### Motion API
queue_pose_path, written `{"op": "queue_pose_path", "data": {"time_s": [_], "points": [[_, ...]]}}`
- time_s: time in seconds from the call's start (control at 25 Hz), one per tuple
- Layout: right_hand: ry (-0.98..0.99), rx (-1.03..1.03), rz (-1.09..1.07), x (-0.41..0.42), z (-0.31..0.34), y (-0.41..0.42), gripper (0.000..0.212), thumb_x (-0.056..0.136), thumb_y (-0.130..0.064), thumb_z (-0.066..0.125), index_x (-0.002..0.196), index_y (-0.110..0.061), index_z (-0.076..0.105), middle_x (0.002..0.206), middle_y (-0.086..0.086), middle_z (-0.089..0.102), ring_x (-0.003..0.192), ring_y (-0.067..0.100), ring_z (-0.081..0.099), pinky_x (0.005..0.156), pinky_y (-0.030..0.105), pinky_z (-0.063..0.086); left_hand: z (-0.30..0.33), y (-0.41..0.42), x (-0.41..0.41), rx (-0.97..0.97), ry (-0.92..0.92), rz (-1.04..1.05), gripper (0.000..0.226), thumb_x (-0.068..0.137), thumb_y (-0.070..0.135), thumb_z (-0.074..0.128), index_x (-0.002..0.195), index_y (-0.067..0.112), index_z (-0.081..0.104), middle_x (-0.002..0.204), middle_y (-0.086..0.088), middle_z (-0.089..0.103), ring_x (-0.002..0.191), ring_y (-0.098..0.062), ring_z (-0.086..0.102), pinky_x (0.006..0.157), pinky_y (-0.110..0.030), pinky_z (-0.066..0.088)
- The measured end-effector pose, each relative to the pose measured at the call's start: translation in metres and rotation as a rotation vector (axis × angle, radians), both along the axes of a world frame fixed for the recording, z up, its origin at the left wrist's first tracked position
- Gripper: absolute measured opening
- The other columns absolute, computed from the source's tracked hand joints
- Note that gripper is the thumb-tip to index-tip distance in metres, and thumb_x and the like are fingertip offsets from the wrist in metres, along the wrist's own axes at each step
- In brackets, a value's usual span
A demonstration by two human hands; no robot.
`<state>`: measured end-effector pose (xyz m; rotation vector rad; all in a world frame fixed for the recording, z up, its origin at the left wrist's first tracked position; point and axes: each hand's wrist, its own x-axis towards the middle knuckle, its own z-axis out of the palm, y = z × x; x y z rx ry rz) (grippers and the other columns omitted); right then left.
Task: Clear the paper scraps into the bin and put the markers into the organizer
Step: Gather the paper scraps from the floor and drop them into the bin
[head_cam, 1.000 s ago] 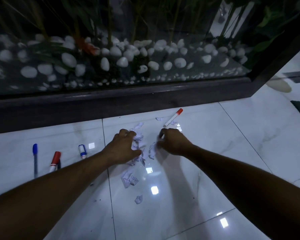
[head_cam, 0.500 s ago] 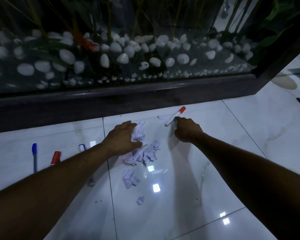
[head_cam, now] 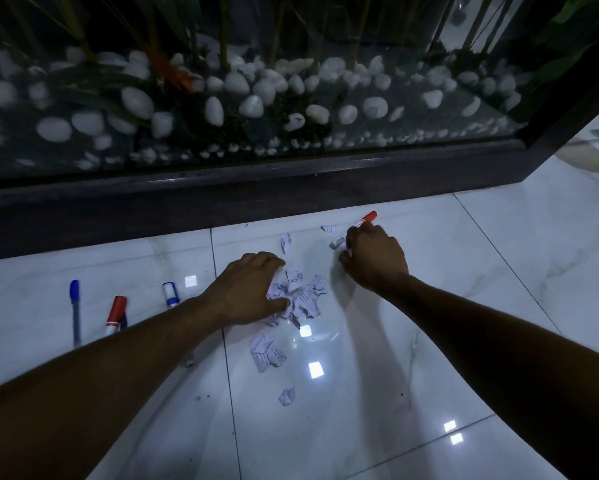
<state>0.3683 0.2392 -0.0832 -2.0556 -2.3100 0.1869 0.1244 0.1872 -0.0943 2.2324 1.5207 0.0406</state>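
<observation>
On the white tiled floor [head_cam: 429, 306] before a glass planter of white pebbles [head_cam: 253, 88], we pressed our left hand [head_cam: 247, 294], fingers loosely curved, on a pile of paper scraps [head_cam: 305, 296]. Our right hand [head_cam: 376, 259] curled its fingers over a red-capped marker [head_cam: 367, 218] lying near the planter's dark base; whether they gripped it, we could not tell. More scraps lay loose: one [head_cam: 329, 229] beside that marker, two [head_cam: 266, 353] nearer us. Well to the left lay a blue pen [head_cam: 75, 310], a red marker [head_cam: 116, 315] and a blue-capped marker [head_cam: 170, 295], partly under our left forearm.
</observation>
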Motion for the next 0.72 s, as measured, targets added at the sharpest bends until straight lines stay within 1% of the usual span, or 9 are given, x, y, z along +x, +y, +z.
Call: {"op": "queue_pose_path", "data": {"time_s": [0.08, 0.12, 0.28, 0.4, 0.48, 0.52, 0.6, 0.64, 0.72], "points": [[-0.012, -0.109, -0.089, 0.006, -0.003, 0.001, 0.04, 0.09, -0.037, 0.056, 0.125, -0.016, 0.055, 0.123, 0.009, 0.06, 0.108, 0.027, 0.059, 0.089, 0.042, 0.052, -0.001, 0.001, -0.002, 0.006, 0.007, 0.011, 0.082, 0.086, 0.06, 0.06, 0.152, 0.021, 0.031, 0.159, 0.002, 0.03, 0.143, -0.021, 0.031, 0.115, -0.034, 0.026], [-0.021, -0.153, -0.1, 0.007, -0.004, -0.001, 0.04, 0.091, -0.036, 0.055, 0.125, -0.016, 0.053, 0.122, 0.009, 0.059, 0.109, 0.028, 0.058, 0.087, 0.041, 0.051, -0.002, 0.001, -0.003, 0.004, 0.009, 0.014, 0.083, 0.086, 0.06, 0.06, 0.152, 0.021, 0.03, 0.16, 0.001, 0.028, 0.145, -0.021, 0.028, 0.116, -0.033, 0.024], [-0.042, -0.138, 0.076, -0.003, -0.002, -0.017, 0.026, 0.093, -0.041, 0.055, 0.105, -0.017, 0.057, 0.096, 0.003, 0.06, 0.086, 0.022, 0.06, 0.061, 0.028, 0.041, -0.005, 0.0, -0.004, -0.02, 0.014, 0.016, 0.084, 0.086, 0.061, 0.059, 0.153, 0.023, 0.028, 0.161, 0.002, 0.025, 0.147, -0.02, 0.026, 0.118, -0.034, 0.022], [0.044, -0.275, 0.206, -0.016, 0.003, -0.025, 0.033, 0.092, -0.055, 0.055, 0.083, -0.023, 0.056, 0.076, -0.004, 0.059, 0.07, 0.016, 0.059, 0.057, 0.026, 0.039, -0.004, 0.0, -0.003, -0.008, 0.0, 0.013, 0.081, 0.086, 0.061, 0.06, 0.151, 0.023, 0.031, 0.157, 0.002, 0.032, 0.141, -0.021, 0.033, 0.114, -0.036, 0.03], [0.118, -0.234, 0.247, -0.026, 0.007, -0.021, 0.035, 0.092, -0.058, 0.052, 0.086, -0.024, 0.059, 0.083, -0.003, 0.064, 0.074, 0.014, 0.061, 0.064, 0.027, 0.045, -0.002, 0.0, -0.002, -0.01, -0.017, 0.016, 0.079, 0.086, 0.061, 0.06, 0.149, 0.023, 0.033, 0.154, 0.003, 0.035, 0.137, -0.02, 0.037, 0.111, -0.036, 0.034], [0.15, -0.18, 0.244, -0.03, 0.008, -0.014, 0.035, 0.094, -0.057, 0.051, 0.097, -0.024, 0.063, 0.096, 0.0, 0.067, 0.084, 0.016, 0.063, 0.071, 0.03, 0.048, -0.002, -0.001, -0.002, -0.014, -0.024, 0.016, 0.078, 0.086, 0.062, 0.059, 0.149, 0.024, 0.033, 0.154, 0.003, 0.036, 0.136, -0.02, 0.037, 0.11, -0.036, 0.035], [0.076, -0.079, 0.239, -0.037, 0.011, 0.003, 0.054, 0.095, -0.059, 0.046, 0.13, -0.02, 0.057, 0.13, 0.005, 0.062, 0.116, 0.023, 0.057, 0.096, 0.042, 0.047, -0.003, -0.003, -0.003, -0.015, -0.029, 0.014, 0.078, 0.086, 0.062, 0.059, 0.149, 0.024, 0.034, 0.153, 0.004, 0.036, 0.135, -0.019, 0.038, 0.108, -0.036, 0.036], [-0.021, -0.08, 0.222, -0.039, 0.011, 0.012, 0.064, 0.095, -0.063, 0.041, 0.141, -0.019, 0.049, 0.142, 0.006, 0.055, 0.13, 0.026, 0.049, 0.108, 0.049, 0.038, -0.003, -0.004, -0.004, -0.017, -0.029, 0.017, 0.078, 0.085, 0.062, 0.059, 0.149, 0.024, 0.033, 0.153, 0.004, 0.036, 0.134, -0.019, 0.038, 0.108, -0.035, 0.036], [-0.169, -0.167, 0.155, -0.041, 0.008, 0.026, 0.077, 0.094, -0.07, 0.031, 0.15, -0.017, 0.038, 0.153, 0.009, 0.044, 0.144, 0.029, 0.033, 0.119, 0.057, 0.016, -0.002, -0.006, -0.005, -0.024, -0.029, 0.02, 0.079, 0.085, 0.063, 0.059, 0.149, 0.024, 0.033, 0.153, 0.004, 0.036, 0.134, -0.019, 0.039, 0.109, -0.036, 0.036]]}}
